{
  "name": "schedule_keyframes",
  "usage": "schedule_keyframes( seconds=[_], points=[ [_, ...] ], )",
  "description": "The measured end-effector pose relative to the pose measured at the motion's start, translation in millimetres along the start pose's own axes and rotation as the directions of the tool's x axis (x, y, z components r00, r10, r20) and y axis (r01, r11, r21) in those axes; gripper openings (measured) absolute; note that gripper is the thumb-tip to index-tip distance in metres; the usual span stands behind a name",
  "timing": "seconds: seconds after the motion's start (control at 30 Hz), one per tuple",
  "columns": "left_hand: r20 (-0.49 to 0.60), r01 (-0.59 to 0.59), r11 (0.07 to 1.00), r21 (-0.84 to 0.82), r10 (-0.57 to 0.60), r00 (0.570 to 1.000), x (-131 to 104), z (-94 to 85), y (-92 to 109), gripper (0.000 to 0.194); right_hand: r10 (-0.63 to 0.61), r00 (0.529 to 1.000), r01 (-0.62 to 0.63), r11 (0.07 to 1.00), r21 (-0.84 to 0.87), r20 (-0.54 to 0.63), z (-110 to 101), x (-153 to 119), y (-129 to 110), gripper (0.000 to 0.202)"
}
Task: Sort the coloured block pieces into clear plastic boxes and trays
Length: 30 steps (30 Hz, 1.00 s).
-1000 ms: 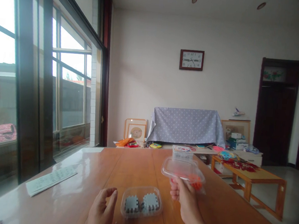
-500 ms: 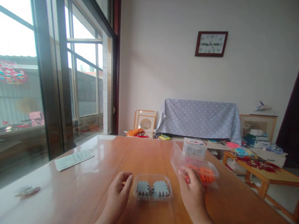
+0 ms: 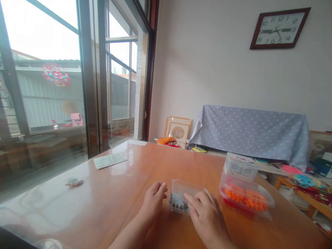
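Note:
A small clear plastic box (image 3: pixel 173 209) holds grey-blue pieces with notched edges (image 3: pixel 178 201). A clear plastic lid (image 3: pixel 188 187) seems to lie over it; its edges are hard to make out. At the box's left side is my left hand (image 3: pixel 154 198), its fingers curled in with the thumb against them. Whatever may be in those fingers is hidden. My right hand (image 3: pixel 208 217) reaches across the right part of the box with fingers stretched out, the index fingertip over the pieces. It covers that end of the box.
To the right sits a clear container of orange pieces (image 3: pixel 245 197), with red at its bottom. Another clear box (image 3: pixel 240 168) stands at its back. Folded printed paper (image 3: pixel 110 160) and a small wrapped item (image 3: pixel 74 182) lie on the left of the table (image 3: pixel 88 214).
My view has turned left. My right hand has moved from beside the orange container to the box of grey-blue pieces. The clear sheet that stood upright by it seems now over that box.

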State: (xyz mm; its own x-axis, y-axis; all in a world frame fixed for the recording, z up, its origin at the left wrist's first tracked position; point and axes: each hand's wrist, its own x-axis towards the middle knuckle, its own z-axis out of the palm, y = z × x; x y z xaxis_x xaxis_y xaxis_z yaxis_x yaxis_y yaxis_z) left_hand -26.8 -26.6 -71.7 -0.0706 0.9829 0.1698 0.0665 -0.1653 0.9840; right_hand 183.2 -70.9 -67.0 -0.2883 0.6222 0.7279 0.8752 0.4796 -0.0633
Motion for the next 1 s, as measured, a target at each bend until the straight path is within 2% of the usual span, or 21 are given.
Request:
schedule_keyframes(
  seconds=[0.13, 0.4, 0.63, 0.73, 0.8, 0.87, 0.9, 0.93, 1.0],
  points=[
    [0.028, 0.029, 0.999, -0.028, -0.029, 0.999, 1, 0.5, -3, 0.04, -0.04, 0.997, 0.038, 0.999, 0.03, 0.066, 2, -2, -3, 0.029],
    [-0.001, 0.002, 1.0, -0.005, -0.002, 1.0, 8, 2.0, -18, 0.033, -0.065, 0.988, 0.05, 0.993, 0.111, 0.139, 4, -6, 0, 0.026],
    [0.021, -0.038, 0.998, -0.048, 0.039, 0.999, 15, 4.6, -32, 0.022, -0.094, 0.983, 0.069, 0.985, 0.16, 0.159, 4, -7, -5, 0.027],
    [0.027, -0.045, 0.997, -0.067, 0.046, 0.999, 14, 4.8, -32, 0.021, -0.081, 0.991, 0.057, 0.977, 0.205, 0.11, 3, -6, -4, 0.027],
    [0.024, -0.039, 0.998, -0.058, 0.041, 0.999, 12, 4.2, -29, 0.022, -0.007, 0.999, -0.004, 0.968, 0.251, 0.044, 1, -5, 5, 0.026],
    [0.023, -0.027, 0.999, -0.037, 0.027, 0.999, 9, 3.3, -25, 0.024, 0.16, 0.987, -0.146, 0.94, 0.308, -0.022, 1, -6, 20, 0.027],
    [0.026, -0.016, 0.999, -0.027, 0.017, 1.0, 8, 2.9, -22, 0.026, 0.275, 0.961, -0.246, 0.909, 0.336, -0.042, 1, -7, 30, 0.029],
    [0.03, -0.004, 1.0, -0.02, 0.005, 1.0, 6, 2.7, -19, 0.027, 0.401, 0.915, -0.357, 0.863, 0.357, -0.053, 2, -9, 40, 0.032],
    [0.044, 0.022, 1.0, -0.012, -0.021, 0.999, 4, 2.6, -15, 0.032, 0.594, 0.804, -0.548, 0.74, 0.391, 0.003, 6, -13, 60, 0.039]
  ],
)
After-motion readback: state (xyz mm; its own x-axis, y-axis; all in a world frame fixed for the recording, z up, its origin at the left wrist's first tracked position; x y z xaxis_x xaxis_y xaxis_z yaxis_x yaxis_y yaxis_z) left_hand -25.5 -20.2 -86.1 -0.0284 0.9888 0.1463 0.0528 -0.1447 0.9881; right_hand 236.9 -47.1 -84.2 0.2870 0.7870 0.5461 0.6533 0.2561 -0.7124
